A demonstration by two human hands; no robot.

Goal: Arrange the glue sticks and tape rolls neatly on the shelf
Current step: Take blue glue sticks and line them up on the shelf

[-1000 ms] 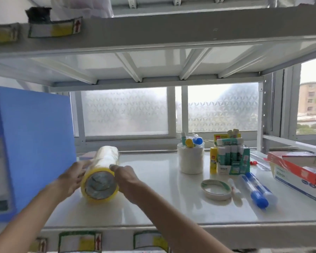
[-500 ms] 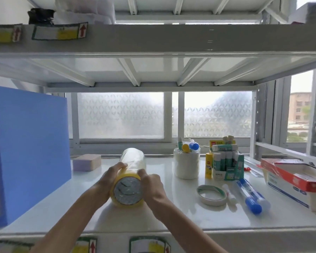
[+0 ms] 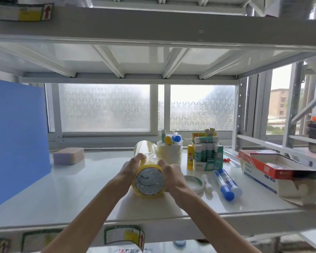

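Lying between both hands: tape stack (image 3: 147, 177)

Daylight entered through the frosted window (image 3: 104, 108) behind; the shelf (image 3: 62, 189) surface was glossy with soft reflections. Wide-angle bowing at edges; right margin smeared, perhaps by motion blur.

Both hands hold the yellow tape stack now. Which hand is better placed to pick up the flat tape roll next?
The right hand: the flat tape roll lies just beside it, while the left hand is across the yellow tape stack.
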